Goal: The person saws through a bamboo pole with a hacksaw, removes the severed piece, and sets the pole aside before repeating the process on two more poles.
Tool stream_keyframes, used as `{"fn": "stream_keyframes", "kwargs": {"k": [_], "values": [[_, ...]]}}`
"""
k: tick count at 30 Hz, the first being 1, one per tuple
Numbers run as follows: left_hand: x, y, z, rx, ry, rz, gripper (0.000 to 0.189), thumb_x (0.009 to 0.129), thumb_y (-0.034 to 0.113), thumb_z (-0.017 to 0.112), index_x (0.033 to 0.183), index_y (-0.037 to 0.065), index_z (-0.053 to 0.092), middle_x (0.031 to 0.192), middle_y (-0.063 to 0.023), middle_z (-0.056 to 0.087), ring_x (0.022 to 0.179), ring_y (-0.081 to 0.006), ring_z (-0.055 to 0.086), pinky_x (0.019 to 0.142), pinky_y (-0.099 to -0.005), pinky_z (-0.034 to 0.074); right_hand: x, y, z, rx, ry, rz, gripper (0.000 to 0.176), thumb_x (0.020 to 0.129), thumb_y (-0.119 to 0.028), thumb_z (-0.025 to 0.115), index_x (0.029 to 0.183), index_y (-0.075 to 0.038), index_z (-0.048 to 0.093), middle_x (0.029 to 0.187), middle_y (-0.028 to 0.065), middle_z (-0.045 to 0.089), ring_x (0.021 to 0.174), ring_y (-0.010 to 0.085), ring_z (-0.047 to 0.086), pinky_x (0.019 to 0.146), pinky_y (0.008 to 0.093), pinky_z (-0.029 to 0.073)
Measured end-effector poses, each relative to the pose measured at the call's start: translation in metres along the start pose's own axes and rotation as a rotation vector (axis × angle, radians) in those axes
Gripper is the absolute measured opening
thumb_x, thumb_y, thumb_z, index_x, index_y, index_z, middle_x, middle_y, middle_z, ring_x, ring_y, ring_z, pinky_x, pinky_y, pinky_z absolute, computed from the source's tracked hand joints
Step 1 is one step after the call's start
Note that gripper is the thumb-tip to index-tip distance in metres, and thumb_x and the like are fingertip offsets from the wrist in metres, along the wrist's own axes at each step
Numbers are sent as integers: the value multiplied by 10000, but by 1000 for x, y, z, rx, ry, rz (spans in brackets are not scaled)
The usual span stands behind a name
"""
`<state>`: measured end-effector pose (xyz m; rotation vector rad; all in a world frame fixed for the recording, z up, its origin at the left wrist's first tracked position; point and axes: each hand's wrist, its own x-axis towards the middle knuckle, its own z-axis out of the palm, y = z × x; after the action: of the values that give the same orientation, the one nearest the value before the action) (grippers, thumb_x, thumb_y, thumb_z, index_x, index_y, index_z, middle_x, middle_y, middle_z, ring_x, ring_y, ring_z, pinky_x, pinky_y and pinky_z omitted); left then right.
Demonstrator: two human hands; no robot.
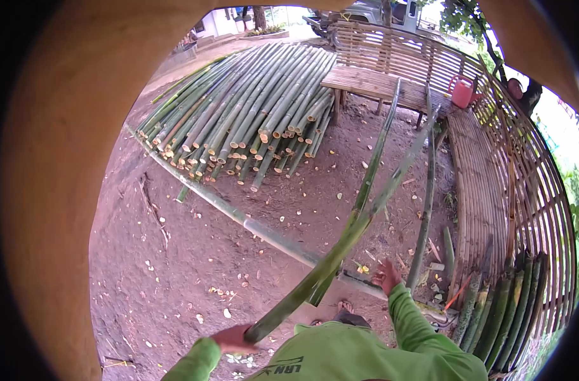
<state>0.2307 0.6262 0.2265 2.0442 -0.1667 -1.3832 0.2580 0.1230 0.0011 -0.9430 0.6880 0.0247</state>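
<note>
My left hand [235,338] is closed around the lower end of a long green bamboo pole [331,257], which slants up and to the right across the view. My right hand [386,277] is off the pole, its fingers apart and nothing seen in them. Behind the held pole, a second green pole [370,178] leans on the bamboo bench [372,84]. Another pole [424,216] leans there farther right. A long pole [273,236] lies low across the ground, passing beneath the others.
A big stack of cut bamboo [239,114] is at the upper left. Slatted fencing [524,165] and a long bench [477,171] run along the right. Upright bamboo pieces [505,311] stand lower right. A red container [461,93] rests on the bench corner.
</note>
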Motion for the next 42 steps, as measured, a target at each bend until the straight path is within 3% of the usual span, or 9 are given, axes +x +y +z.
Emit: {"fn": "stream_keyframes", "kwargs": {"k": [5, 8, 12, 16, 24, 31, 36, 40, 42], "values": [[-56, -22, 21, 144, 85, -152, 573, 603, 352, 822, 1033, 53, 590, 901, -124, 652, 847, -231, 623, 769, -368, 484, 73, -42, 69, 239, 72, 56, 584, 852, -541, 541, 1214, -84, 496, 1040, 84, 585, 859, 268, 592, 724, 429, 504], [-63, -10, 40, 177, 229, -252, 545, 609, 367, 803, 1019, 74, 595, 881, -147, 652, 837, -264, 639, 755, -386, 489, 99, -57, 103, 517, -184, -179, 577, 830, -571, 554, 1120, -72, 532, 922, 85, 605, 796, 251, 599, 706, 412, 511], [-42, -83, 94, 495, 672, -192, 384, 644, 276, 726, 966, 130, 576, 770, -157, 657, 712, -364, 635, 630, -447, 506, 75, -75, 133, 394, -122, 110, 489, 788, -561, 617, 839, -80, 549, 666, 80, 570, 605, 254, 597, 614, 400, 525], [-47, -147, 152, 253, 598, -405, 371, 630, 285, 744, 920, 129, 574, 724, -138, 636, 689, -370, 616, 626, -457, 491, 51, -62, 170, 341, -61, 279, 469, 776, -534, 641, 790, -74, 551, 654, 82, 566, 579, 251, 588, 579, 403, 525], [-34, -89, 164, 22, 711, -632, 492, 619, 289, 761, 1002, 76, 537, 809, -167, 631, 758, -353, 621, 671, -437, 494, 76, -23, 282, 180, -446, 308, 373, 806, -430, 648, 899, -83, 546, 695, 98, 572, 608, 254, 592, 593, 421, 512], [34, -70, 119, -178, 896, -613, 599, 609, 293, 775, 1073, 29, 504, 884, -193, 626, 818, -339, 625, 710, -419, 496, 107, 34, 435, -91, -524, 333, 335, 793, -330, 672, 969, -65, 564, 776, 38, 562, 606, 153, 558, 524, 344, 456], [91, -74, 58, -315, 962, -533, 675, 601, 296, 785, 1124, -4, 481, 937, -211, 623, 862, -329, 628, 738, -406, 498, 141, 32, 544, -435, -742, -146, 515, 783, -369, 657, 1142, -19, 539, 963, 105, 608, 851, 237, 598, 757, 386, 472], [163, -110, -48, -404, 947, -169, 749, 587, 248, 797, 1184, -26, 436, 1003, -217, 611, 931, -345, 615, 825, -417, 490, 170, 53, 529, -995, -850, -659, 581, 783, -409, 641, 1204, -24, 532, 1080, 200, 596, 1022, 332, 569, 903, 417, 428], [170, -66, -139, -426, 944, -74, 741, 602, 207, 781, 1204, -27, 418, 1048, -237, 600, 974, -367, 606, 834, -424, 489, 163, 46, 478, -1153, -962, -440, 560, 785, -442, 635, 1180, -54, 551, 1094, 219, 578, 1000, 359, 572, 890, 434, 439]]}}
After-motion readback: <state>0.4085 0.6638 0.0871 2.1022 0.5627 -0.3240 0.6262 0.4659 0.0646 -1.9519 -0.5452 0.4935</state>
